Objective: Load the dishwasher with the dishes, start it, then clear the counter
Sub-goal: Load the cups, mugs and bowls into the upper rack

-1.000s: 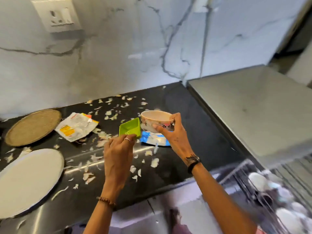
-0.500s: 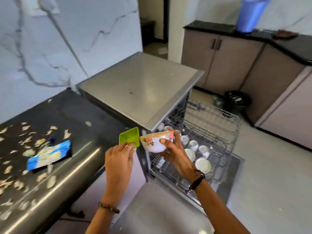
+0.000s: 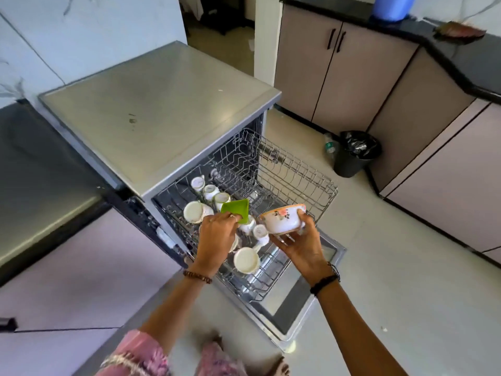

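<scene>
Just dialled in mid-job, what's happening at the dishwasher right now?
A person stands over the open dishwasher's pulled-out wire rack, which already holds several white cups. The left hand holds a small square green plastic dish above the cups. The right hand grips a white floral-patterned bowl, tilted, over the rack's empty right side. Neither dish is set down yet.

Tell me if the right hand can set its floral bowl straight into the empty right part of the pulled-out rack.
Probably yes. The right hand holds the floral bowl just above the rack, whose right part looks bare of cups; nothing shows between them.
</scene>
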